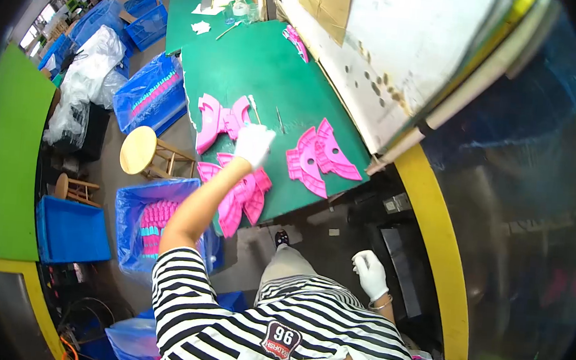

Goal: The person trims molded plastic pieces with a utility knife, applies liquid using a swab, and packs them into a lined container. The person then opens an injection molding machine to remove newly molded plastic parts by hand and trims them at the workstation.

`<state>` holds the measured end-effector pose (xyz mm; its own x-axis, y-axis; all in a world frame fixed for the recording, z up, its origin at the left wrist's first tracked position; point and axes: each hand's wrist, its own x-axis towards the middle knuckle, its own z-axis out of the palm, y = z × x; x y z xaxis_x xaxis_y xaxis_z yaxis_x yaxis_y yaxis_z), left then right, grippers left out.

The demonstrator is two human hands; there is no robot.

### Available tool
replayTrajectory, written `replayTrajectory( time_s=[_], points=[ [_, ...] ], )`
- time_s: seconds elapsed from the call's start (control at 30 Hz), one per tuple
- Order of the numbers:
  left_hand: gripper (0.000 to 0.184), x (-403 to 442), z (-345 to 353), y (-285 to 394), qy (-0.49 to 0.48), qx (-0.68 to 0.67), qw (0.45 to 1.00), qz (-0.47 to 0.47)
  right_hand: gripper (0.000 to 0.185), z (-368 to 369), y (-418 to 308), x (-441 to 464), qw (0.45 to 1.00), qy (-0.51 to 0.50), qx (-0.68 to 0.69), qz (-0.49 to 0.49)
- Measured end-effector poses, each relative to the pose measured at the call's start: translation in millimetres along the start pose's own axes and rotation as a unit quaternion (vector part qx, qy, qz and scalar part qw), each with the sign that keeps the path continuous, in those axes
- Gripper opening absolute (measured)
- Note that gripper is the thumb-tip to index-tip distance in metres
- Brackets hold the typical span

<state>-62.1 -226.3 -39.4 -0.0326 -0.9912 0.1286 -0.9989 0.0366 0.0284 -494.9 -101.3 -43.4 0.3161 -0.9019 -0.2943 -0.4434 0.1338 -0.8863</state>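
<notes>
My left hand point(255, 145), in a white glove, reaches over the green table point(243, 61), between a pink part point(212, 125) and a stack of pink curved parts point(243, 193). Its fingers are too small and blurred to make out. A thin white-tipped tool point(254, 106) lies just beyond it. Two more pink parts point(309, 163) point(334, 153) rest to the right, near the table's edge. My right hand point(370, 274), gloved too, hangs below the table edge beside my body, its fingers loosely bent and apart, nothing visible in them.
A blue lined crate point(122, 221) of pink and blue pieces stands left of the table, another point(123, 103) behind it. Round wooden stools point(139, 149) point(62, 186) stand nearby. A white panel point(407, 47) borders the table's right side; a yellow frame point(432, 239) stands at right.
</notes>
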Motion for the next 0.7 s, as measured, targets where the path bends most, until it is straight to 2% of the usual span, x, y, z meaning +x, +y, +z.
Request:
replayTrajectory(
  time_s=[0.07,0.1,0.17,0.2,0.27,0.33,0.4,0.43,0.47,0.53,0.57,0.6,0.67,0.7],
  points=[
    [0.040,5,39,-82,-0.035,0.131,0.991,-0.015,0.012,17,-17,33,0.999,-0.004,-0.041,-0.016],
    [0.045,9,61,-114,-0.073,0.151,0.986,-0.004,0.013,27,-27,48,0.999,-0.005,-0.038,-0.021],
    [0.049,22,77,-142,-0.158,0.195,0.968,0.005,0.016,43,-50,76,0.996,-0.022,-0.076,-0.041],
    [0.049,28,85,-151,-0.158,0.190,0.969,0.007,0.017,51,-62,91,0.992,-0.031,-0.104,-0.061],
    [0.046,38,95,-164,-0.173,0.197,0.959,0.109,0.018,63,-90,119,0.986,-0.062,-0.135,-0.073],
    [0.040,45,91,-166,-0.161,0.185,0.959,0.142,0.019,76,-109,151,0.979,-0.080,-0.150,-0.109],
    [0.033,54,89,-167,-0.172,0.219,0.932,0.231,0.021,91,-120,187,0.971,-0.094,-0.159,-0.155],
    [0.030,56,93,-175,-0.134,0.171,0.938,0.268,0.021,99,-131,204,0.966,-0.108,-0.164,-0.166],
    [0.030,55,90,-175,-0.136,0.170,0.939,0.267,0.022,109,-135,224,0.965,-0.110,-0.158,-0.178],
    [0.030,55,65,-166,-0.048,0.122,0.945,0.300,0.022,128,-143,268,0.954,-0.129,-0.176,-0.204],
    [0.033,52,45,-158,0.028,0.088,0.952,0.291,0.023,141,-134,298,0.939,-0.119,-0.217,-0.238],
    [0.033,43,16,-147,0.025,0.086,0.954,0.287,0.022,153,-139,321,0.944,-0.127,-0.232,-0.198],
    [0.042,17,-45,-125,0.055,-0.137,0.983,0.110,0.026,186,-126,374,0.925,-0.066,-0.310,-0.211],
    [0.045,-1,-63,-122,0.050,-0.238,0.970,0.018,0.031,195,-137,390,0.931,-0.079,-0.318,-0.163]
  ],
)
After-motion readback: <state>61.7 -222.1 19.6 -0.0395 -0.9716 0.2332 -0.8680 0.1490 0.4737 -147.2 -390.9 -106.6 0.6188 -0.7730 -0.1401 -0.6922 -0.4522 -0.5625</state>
